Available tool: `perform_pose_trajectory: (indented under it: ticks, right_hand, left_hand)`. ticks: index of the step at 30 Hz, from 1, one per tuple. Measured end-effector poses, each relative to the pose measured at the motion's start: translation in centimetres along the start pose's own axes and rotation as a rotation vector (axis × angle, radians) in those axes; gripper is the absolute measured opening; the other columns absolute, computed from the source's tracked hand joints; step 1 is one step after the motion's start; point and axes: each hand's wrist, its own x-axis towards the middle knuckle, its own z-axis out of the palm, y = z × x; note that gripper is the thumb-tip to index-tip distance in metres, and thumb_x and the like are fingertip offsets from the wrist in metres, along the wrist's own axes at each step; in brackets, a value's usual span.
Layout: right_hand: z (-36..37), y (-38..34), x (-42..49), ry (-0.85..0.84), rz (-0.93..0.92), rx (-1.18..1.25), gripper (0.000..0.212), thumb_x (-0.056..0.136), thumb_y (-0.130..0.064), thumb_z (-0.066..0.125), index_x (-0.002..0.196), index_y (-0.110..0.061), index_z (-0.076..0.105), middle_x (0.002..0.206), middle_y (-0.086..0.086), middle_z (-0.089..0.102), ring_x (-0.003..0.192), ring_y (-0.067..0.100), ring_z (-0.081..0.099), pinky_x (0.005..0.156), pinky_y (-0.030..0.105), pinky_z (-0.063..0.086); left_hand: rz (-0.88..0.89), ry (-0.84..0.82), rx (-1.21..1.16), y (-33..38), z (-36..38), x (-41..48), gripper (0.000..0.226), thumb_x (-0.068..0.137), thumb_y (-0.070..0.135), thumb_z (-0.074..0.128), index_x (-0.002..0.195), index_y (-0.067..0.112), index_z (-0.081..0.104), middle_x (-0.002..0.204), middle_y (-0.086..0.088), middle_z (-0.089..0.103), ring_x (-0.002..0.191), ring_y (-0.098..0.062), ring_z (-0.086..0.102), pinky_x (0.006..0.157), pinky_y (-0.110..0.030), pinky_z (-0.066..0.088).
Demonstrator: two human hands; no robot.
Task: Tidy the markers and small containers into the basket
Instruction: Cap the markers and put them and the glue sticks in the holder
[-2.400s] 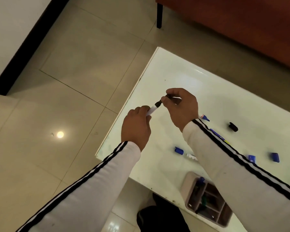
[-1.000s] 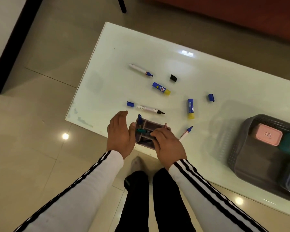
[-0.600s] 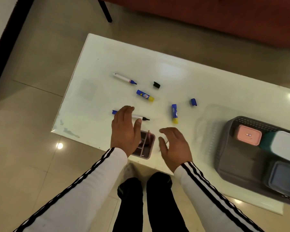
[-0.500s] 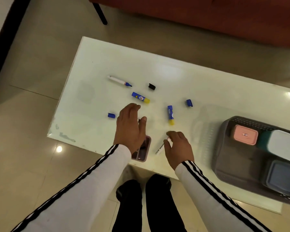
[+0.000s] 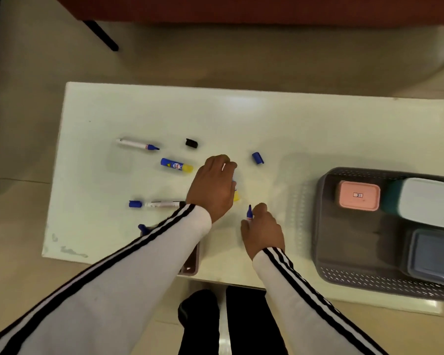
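Pale floor tiles point(image 5: 164, 67) all round and a white tabletop point(image 5: 241, 119) in front of you, and it's nowhere near cleared yet. Over on the left, a far marker point(image 5: 136, 144) lies uncapped, nobody touching it. Nearer you is a near marker point(image 5: 162, 204), with a small blue cap point(image 5: 135, 204) lying just off its left end. Next along, a glue stick point(image 5: 176, 166) sits on its own, with a black cap point(image 5: 191, 143) beyond it.

At the near edge the pen tray point(image 5: 190, 265) is mostly hidden under your left sleeve, and it's not in the basket.

Now your left hand point(image 5: 213, 188): it's down over a second glue stick point(image 5: 237, 196), only the yellow end showing. Your fingers curl over it, but I can't tell whether you've actually got hold of it. Your right hand point(image 5: 263, 229) is clenched round a blue marker point(image 5: 249, 214), tip poking up and bare, close above the middle of the tabletop. A loose blue cap point(image 5: 257, 158) lies beyond, well apart from it.

Far right, the basket point(image 5: 323, 226) stands on the tabletop with a pink box point(image 5: 358, 196), a white-lidded box point(image 5: 431, 201) and a grey box point(image 5: 433, 254) inside.

So I'd say the boxes are done. Three markers want capping and packing, and both glue sticks and the tray remain out.
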Motion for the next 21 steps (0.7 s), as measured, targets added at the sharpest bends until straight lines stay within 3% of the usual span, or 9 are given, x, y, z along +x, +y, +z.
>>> perform_pose_trajectory:
  ticks: [4, 8, 13, 16, 21]
  right_hand:
    - [-2.5, 1.7, -0.1, 0.142, -0.044, 0.054, 0.018, 0.095, -0.03, 0.052, 0.111, -0.022, 0.049, 0.104, -0.002, 0.059, 0.088, 0.023, 0.059, 0.07, 0.034, 0.049]
    - [-3.3, 3.1, 0.4, 0.198, -0.145, 0.181, 0.026, 0.096, -0.029, 0.056, 0.121, -0.025, 0.054, 0.107, -0.003, 0.059, 0.089, 0.018, 0.061, 0.07, 0.028, 0.044]
    - [-3.6, 3.9, 1.4, 0.189, -0.112, 0.384, 0.033, 0.092, -0.032, 0.064, 0.122, -0.026, 0.051, 0.098, -0.009, 0.063, 0.082, 0.009, 0.062, 0.075, 0.027, 0.05]
    - [-4.0, 3.8, 1.6, 0.24, -0.107, 0.421, 0.021, 0.092, -0.033, 0.063, 0.11, -0.027, 0.054, 0.096, -0.009, 0.065, 0.08, 0.011, 0.063, 0.073, 0.035, 0.056]
    - [-6.1, 2.3, 1.8, 0.394, -0.196, 0.375, 0.012, 0.095, -0.026, 0.059, 0.104, -0.022, 0.066, 0.098, -0.004, 0.065, 0.08, 0.017, 0.061, 0.066, 0.027, 0.045]
  left_hand:
    - [0.087, -0.15, 0.177, 0.9, 1.1, 4.7, 0.052, 0.086, 0.004, 0.057, 0.137, 0.009, 0.045, 0.139, -0.009, 0.044, 0.125, -0.029, 0.041, 0.097, -0.037, 0.04]
    - [0.096, -0.253, 0.236, 2.0, 2.3, 8.6, 0.063, 0.089, 0.0, 0.049, 0.148, 0.015, 0.031, 0.145, -0.005, 0.034, 0.125, -0.027, 0.039, 0.089, -0.037, 0.046]
    - [0.094, -0.291, 0.2, 2.1, 3.4, 10.1, 0.04, 0.094, 0.005, 0.044, 0.131, 0.017, 0.053, 0.134, -0.002, 0.041, 0.117, -0.023, 0.043, 0.085, -0.043, 0.049]
    - [0.068, -0.261, 0.112, 1.2, 3.7, 9.8, 0.033, 0.096, 0.008, 0.048, 0.126, 0.017, 0.058, 0.127, 0.0, 0.048, 0.112, -0.022, 0.049, 0.087, -0.037, 0.047]
    - [-0.027, -0.118, -0.187, 1.4, 1.4, 7.7, 0.026, 0.095, 0.01, 0.055, 0.118, 0.016, 0.066, 0.118, 0.001, 0.063, 0.107, -0.019, 0.058, 0.095, -0.028, 0.042]
